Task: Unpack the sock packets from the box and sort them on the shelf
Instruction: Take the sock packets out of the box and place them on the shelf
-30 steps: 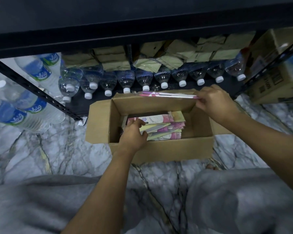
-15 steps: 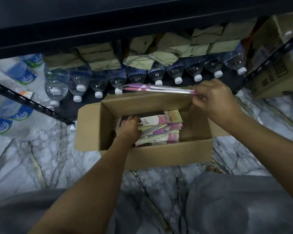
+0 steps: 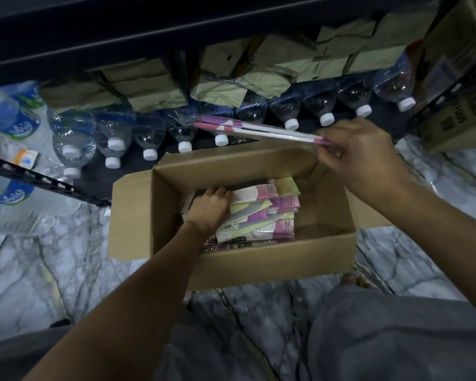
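Observation:
An open cardboard box stands on the marble floor in front of a dark low shelf. Inside lies a stack of pink, white and pale green sock packets. My left hand is down in the box, fingers curled over the left end of that stack. My right hand is above the box's far right corner, pinching a few flat pink and white sock packets that stick out leftward over the shelf, edge-on.
A row of water bottles lies on the low shelf, caps toward me, with olive paper packets behind them. More wrapped bottles lie at the left. A printed carton stands at the right. My grey-clad knees fill the bottom.
My right hand has lifted its packets slightly up and out over the bottles. My left hand has pushed deeper onto the left end of the stack in the box.

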Demonstrator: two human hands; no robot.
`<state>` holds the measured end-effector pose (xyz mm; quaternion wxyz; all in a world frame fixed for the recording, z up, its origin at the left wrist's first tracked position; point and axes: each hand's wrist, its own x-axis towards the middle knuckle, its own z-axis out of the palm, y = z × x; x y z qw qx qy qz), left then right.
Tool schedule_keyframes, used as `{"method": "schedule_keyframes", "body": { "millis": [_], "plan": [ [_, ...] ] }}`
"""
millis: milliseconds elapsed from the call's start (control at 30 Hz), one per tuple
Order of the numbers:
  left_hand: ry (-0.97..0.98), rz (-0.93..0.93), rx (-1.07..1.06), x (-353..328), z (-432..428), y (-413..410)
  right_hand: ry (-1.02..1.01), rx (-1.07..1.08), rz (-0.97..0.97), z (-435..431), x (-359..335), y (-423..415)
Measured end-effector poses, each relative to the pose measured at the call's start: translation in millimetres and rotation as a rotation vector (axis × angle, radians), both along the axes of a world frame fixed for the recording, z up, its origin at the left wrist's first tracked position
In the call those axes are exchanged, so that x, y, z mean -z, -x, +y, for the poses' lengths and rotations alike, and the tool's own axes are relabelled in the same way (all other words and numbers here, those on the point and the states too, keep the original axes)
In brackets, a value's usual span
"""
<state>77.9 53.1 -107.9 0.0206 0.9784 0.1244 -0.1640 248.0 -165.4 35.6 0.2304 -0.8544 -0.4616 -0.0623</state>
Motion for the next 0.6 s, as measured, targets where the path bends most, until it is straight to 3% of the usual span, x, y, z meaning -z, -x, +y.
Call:
{"method": "schedule_keyframes", "body": {
  "millis": [233,600],
  "plan": [
    [0.093,-0.142,-0.061,-27,3,7,-0.073,0.005,0.026,3,-9,5],
    [-0.010,-0.447,0.064,-89,1,38,-0.129,0.010,-0.043,-3,-51,26]
  ]
}}
